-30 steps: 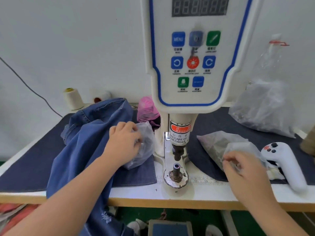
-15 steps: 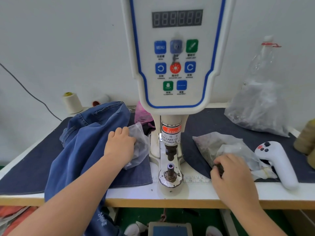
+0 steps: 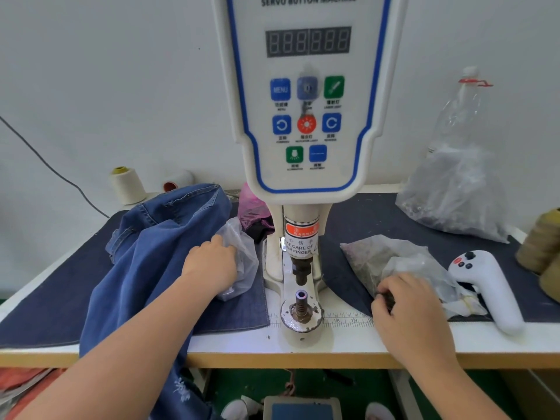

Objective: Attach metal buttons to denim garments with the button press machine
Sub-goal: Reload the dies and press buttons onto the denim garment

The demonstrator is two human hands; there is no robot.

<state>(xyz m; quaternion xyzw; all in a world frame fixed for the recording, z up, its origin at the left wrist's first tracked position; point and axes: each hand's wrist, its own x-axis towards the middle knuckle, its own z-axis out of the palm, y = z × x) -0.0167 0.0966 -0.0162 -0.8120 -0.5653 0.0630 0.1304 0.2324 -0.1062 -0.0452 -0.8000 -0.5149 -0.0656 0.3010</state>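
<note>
The white servo button machine stands at the table's middle, its lower die bare under the upper punch. A blue denim garment lies on the left and hangs over the front edge. My left hand rests on it with its fingers inside a small clear bag; the bag hides the fingertips. My right hand sits at the mouth of a clear bag of dark metal parts, its curled fingers pinching a dark button.
A dark blue mat covers the table. A white handheld controller lies at the right, a big parts bag and plastic bottle behind it. Thread cones stand at back left, tan cones far right. A pink bag sits behind the machine.
My right hand slid left and down to the bag's mouth and closed its fingers on a dark piece. My left hand pushed deeper into the small clear bag.
</note>
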